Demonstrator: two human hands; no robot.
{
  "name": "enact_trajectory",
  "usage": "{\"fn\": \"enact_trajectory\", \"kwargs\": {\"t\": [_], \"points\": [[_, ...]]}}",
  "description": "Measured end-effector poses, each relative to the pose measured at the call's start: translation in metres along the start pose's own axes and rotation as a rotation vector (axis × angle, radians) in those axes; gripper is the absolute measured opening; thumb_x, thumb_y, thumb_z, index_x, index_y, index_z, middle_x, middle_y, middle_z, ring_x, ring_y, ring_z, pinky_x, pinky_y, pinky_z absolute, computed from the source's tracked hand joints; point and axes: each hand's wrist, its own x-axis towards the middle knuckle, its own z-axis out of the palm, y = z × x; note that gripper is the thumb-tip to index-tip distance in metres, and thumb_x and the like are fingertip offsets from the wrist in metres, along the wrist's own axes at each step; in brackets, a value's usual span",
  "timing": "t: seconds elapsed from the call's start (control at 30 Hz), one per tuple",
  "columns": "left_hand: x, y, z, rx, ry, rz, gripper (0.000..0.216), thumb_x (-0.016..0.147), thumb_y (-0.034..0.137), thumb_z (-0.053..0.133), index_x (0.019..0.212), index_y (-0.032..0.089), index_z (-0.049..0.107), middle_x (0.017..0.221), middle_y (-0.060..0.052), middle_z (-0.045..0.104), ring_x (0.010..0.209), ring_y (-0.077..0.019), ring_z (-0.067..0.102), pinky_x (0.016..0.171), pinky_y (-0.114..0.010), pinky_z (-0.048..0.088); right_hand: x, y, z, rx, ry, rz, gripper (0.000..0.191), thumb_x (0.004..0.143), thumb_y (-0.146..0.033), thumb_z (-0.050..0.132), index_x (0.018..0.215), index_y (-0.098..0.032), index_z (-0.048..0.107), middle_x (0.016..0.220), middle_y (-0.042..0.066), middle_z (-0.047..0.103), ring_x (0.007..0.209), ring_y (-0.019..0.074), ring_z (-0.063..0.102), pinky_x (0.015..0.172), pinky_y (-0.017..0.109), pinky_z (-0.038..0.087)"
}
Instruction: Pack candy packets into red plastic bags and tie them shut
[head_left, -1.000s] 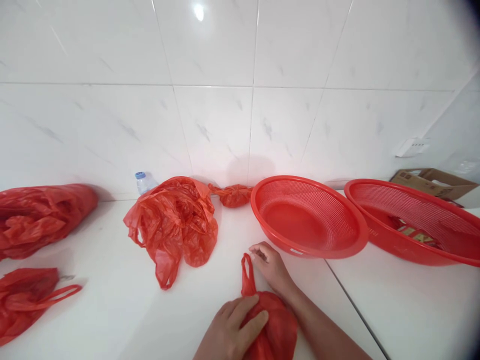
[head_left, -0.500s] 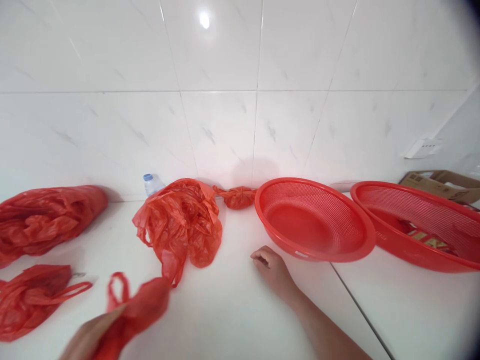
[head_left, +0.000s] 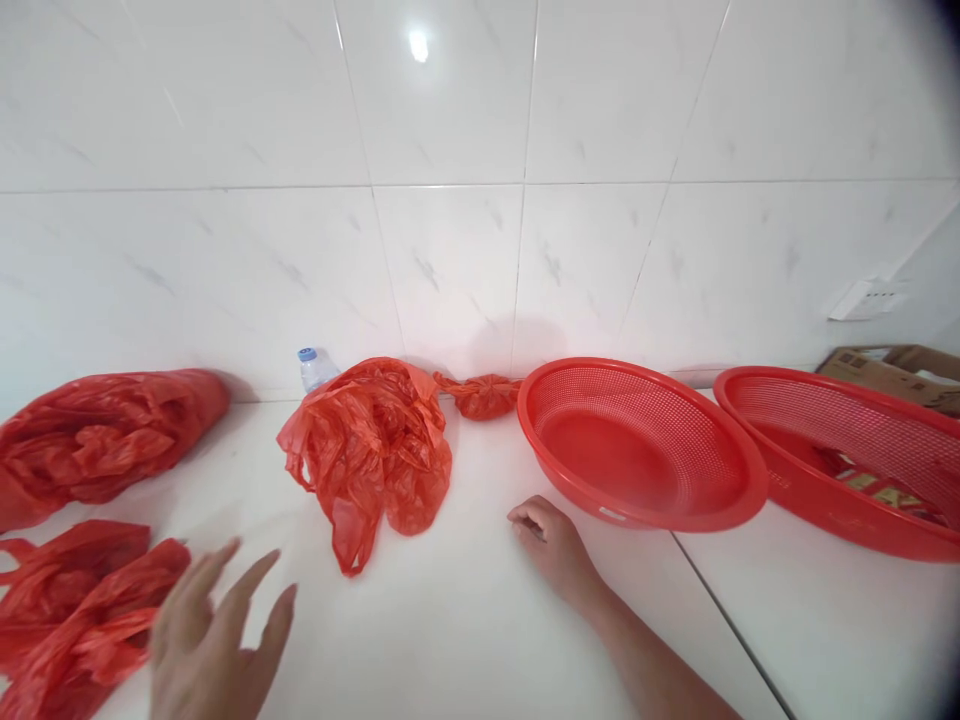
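My left hand (head_left: 214, 630) is over the front left of the white table with its fingers spread and nothing in them. Beside it, at the left edge, lie crumpled red plastic bags (head_left: 82, 620), partly covered by the hand. My right hand (head_left: 546, 533) rests on the table with its fingers curled in, and I see nothing held. Just behind that hand stands a red perforated basket (head_left: 622, 455), tilted and with nothing visible inside. Between my hands and farther back sits a loose heap of red plastic bags (head_left: 375, 450).
A large red bag bundle (head_left: 112, 440) lies at the far left. By the tiled wall are a blue-capped bottle (head_left: 315, 370) and a small knotted red bag (head_left: 486, 397). Rightward stand a second red basket (head_left: 840, 510) holding printed packets and a cardboard box (head_left: 892, 372).
My left hand has let go of a red plastic bag, which now lies with the bags at the left. The right hand keeps its place, and the view has shifted slightly left.
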Motion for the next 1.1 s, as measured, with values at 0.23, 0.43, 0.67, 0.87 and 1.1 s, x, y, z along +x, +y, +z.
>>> {"fn": "enact_trajectory", "kwargs": {"t": [0.23,0.43,0.67,0.87,1.1], "points": [[0.058,0.037,0.036,0.023,-0.343,0.151,0.038,0.084,0.034,0.050,0.121,0.028,0.054,0.136,-0.010,0.042,0.108,-0.0278,0.056,0.078,-0.038,0.052,0.001,0.002,-0.001,-0.003,-0.012,-0.001,0.014,0.081,-0.020,0.046,0.081,-0.022,0.060,0.085,0.001,0.058,0.078,0.0154,0.055,0.070,0.029,0.042],[0.100,0.072,0.062,0.212,-0.444,-0.065,0.056,0.084,0.044,0.047,0.137,0.027,0.038,0.137,-0.017,0.037,0.103,-0.0329,0.056,0.074,-0.042,0.050,0.002,0.004,0.001,0.004,-0.014,-0.001,0.016,0.081,-0.020,0.046,0.081,-0.022,0.061,0.085,0.001,0.059,0.078,0.0159,0.056,0.070,0.029,0.042],[0.085,0.075,0.065,0.018,-0.040,-0.087,0.039,0.087,0.031,0.046,0.125,0.023,0.052,0.130,-0.013,0.047,0.119,-0.0307,0.046,0.092,-0.044,0.043,0.003,0.006,0.002,0.002,-0.021,-0.003,0.015,0.081,-0.021,0.046,0.081,-0.022,0.061,0.084,0.001,0.059,0.077,0.0162,0.055,0.068,0.030,0.043],[0.035,0.114,0.065,-0.367,0.163,0.159,0.029,0.075,0.012,0.062,0.101,0.022,0.054,0.102,-0.008,0.056,0.096,-0.0207,0.058,0.082,-0.034,0.049,-0.005,0.001,0.007,0.029,-0.017,-0.044,0.017,0.081,-0.028,0.053,0.095,-0.024,0.061,0.093,0.004,0.059,0.082,0.0175,0.056,0.075,0.031,0.046],[-0.005,0.160,0.085,-0.957,-0.304,-0.425,0.019,0.080,0.026,0.057,0.096,0.022,0.048,0.080,-0.001,0.059,0.066,-0.0141,0.057,0.060,-0.026,0.049,-0.021,-0.025,0.017,0.478,-0.274,-0.029,0.035,0.075,-0.043,0.065,0.102,-0.021,0.062,0.096,0.005,0.065,0.089,0.0231,0.060,0.080,0.035,0.048]]}}
